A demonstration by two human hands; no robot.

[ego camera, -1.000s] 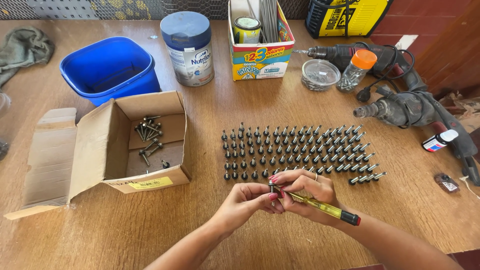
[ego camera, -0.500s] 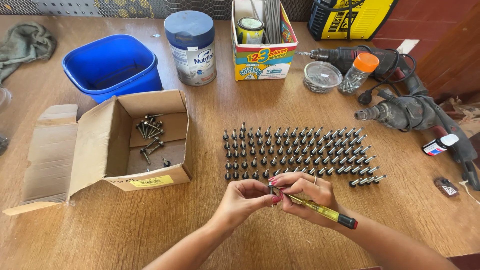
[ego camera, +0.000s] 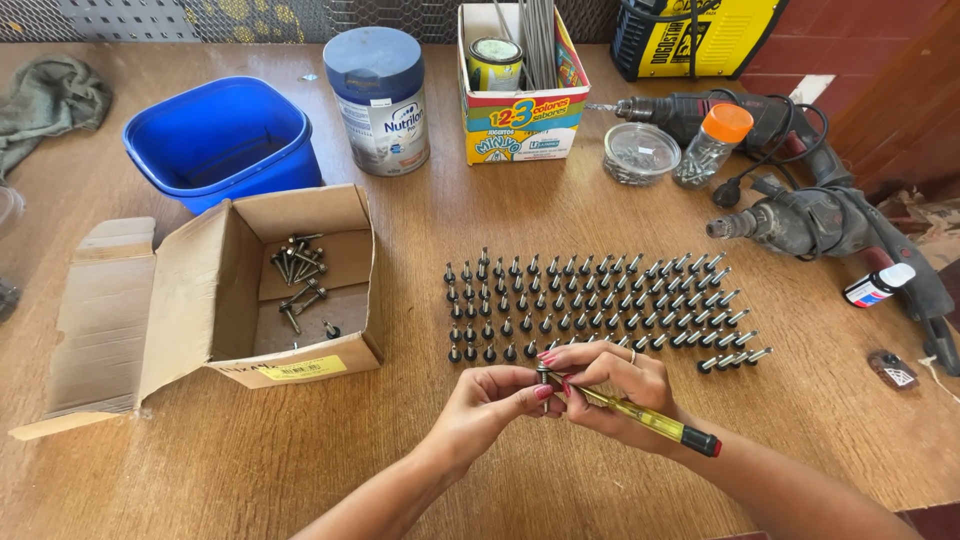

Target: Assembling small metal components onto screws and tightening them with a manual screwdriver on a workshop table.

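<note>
While left hand pinches screw steady, right hand grips yellow screwdriver against it; finished rows on table.

Both forearms come up from the lower edge of the view and converge, the hands meeting just this side of the rows of screws. The left hand is turned palm inward, wrist a little bent, its thumb and forefinger pinched together at the tips. The right hand lies just right of it and touches it at the fingertips; its fingers are curled over and closed in a grip, knuckles upward, with a ring on one finger. The right forearm runs off toward the lower right corner, the left toward the lower middle.
</note>
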